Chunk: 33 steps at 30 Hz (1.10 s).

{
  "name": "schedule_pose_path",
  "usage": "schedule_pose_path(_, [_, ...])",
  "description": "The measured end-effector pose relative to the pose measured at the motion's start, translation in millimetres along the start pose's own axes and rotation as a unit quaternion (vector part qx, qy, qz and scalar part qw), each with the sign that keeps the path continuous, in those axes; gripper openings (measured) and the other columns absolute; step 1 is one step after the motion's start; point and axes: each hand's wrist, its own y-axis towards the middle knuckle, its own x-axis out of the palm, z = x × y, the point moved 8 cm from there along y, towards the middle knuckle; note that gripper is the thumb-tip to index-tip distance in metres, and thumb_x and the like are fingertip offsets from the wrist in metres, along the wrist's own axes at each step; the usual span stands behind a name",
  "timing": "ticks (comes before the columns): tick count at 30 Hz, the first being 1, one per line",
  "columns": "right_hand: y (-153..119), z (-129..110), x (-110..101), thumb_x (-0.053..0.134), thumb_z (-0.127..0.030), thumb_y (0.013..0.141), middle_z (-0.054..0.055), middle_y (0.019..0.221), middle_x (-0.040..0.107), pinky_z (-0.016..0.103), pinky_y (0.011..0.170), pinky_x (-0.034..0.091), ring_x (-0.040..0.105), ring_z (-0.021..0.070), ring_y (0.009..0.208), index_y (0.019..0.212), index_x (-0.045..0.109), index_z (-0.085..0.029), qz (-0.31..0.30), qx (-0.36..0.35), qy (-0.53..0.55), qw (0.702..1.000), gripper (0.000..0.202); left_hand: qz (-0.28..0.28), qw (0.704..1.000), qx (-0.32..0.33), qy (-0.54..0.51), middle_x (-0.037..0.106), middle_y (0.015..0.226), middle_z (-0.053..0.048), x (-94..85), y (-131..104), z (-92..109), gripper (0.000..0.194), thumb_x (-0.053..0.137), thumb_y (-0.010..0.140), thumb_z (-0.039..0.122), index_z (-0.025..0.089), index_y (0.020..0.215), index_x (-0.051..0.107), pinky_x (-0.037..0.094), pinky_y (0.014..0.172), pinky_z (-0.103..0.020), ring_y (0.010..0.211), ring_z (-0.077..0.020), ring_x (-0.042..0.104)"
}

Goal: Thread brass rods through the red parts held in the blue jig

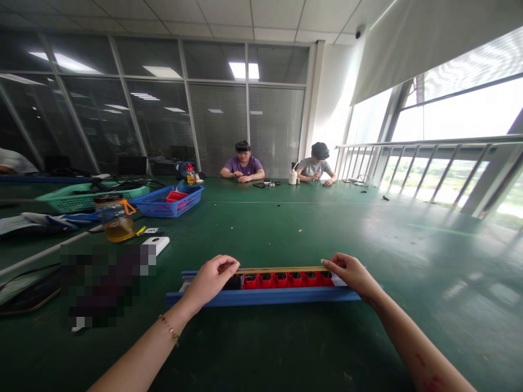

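Note:
A thin tan band (281, 269) runs straight between my two hands; it looks like a stretched rubber band. One end is pinched in the fingers of my left hand (214, 276), the other in those of my right hand (346, 274). Right below the band lies a long blue tray (265, 298), placed crosswise in front of me. Inside it is a row of several small red bins (280, 280) with black pieces in them. My left hand partly covers the tray's left section, and my right hand covers part of its right end.
To the left stand a blue basket (163, 207) with a red box (176, 196), a green basket (69, 201) and a jar (118, 223) of amber liquid. A white object (159, 245) lies nearer. Two people sit across the green table (245, 228), a white bottle (293, 176) near them.

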Motion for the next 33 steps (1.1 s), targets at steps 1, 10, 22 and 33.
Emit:
schedule_pose_path(1, [-0.6, -1.2, 0.1, 0.054, -0.058, 0.07, -0.001, 0.053, 0.058, 0.022, 0.044, 0.035, 0.051, 0.0133, 0.05, 0.065, 0.058, -0.019, 0.001, 0.002, 0.0, 1.0, 0.039, -0.008, 1.0, -0.002, -0.01, 0.065, 0.085, -0.004, 0.4, -0.1, 0.1, 0.039, 0.047, 0.076, 0.05, 0.019, 0.093, 0.063, 0.044, 0.072, -0.028, 0.08, -0.0191, 0.059])
schedule_pose_path(10, [-1.1, 4.9, 0.8, 0.053, -0.058, 0.071, -0.007, 0.046, 0.042, 0.02, 0.038, 0.025, 0.034, 0.008, 0.04, 0.067, 0.049, -0.02, -0.016, 0.054, 0.092, 0.994, 0.038, -0.041, 0.997, -0.03, -0.063, 0.066, 0.08, -0.003, 5.4, 0.3, -4.8, 0.044, 0.049, 0.074, 0.055, 0.017, 0.091, 0.061, 0.043, 0.065, -0.026, 0.076, -0.0189, 0.059])
schedule_pose_path(22, [-3.0, 1.1, 5.7, 0.048, -0.058, 0.075, -0.004, 0.052, 0.051, 0.021, 0.043, 0.03, 0.04, 0.0103, 0.045, 0.068, 0.055, -0.019, -0.033, 0.019, 0.028, 0.999, 0.041, -0.032, 0.995, -0.027, -0.092, 0.064, 0.082, -0.002, 4.0, 0.6, -6.5, 0.039, 0.049, 0.075, 0.052, 0.017, 0.09, 0.06, 0.04, 0.067, -0.026, 0.077, -0.0169, 0.056])
schedule_pose_path(33, [-1.1, 1.2, 3.5, 0.043, -0.061, 0.076, -0.002, 0.051, 0.053, 0.023, 0.045, 0.033, 0.046, 0.0134, 0.048, 0.064, 0.057, -0.021, 0.012, -0.029, -0.09, 0.995, 0.044, -0.03, 0.998, -0.009, -0.049, 0.066, 0.081, -0.003, 4.0, -3.2, 1.3, 0.04, 0.044, 0.077, 0.053, 0.018, 0.088, 0.062, 0.042, 0.068, -0.027, 0.08, -0.02, 0.059])
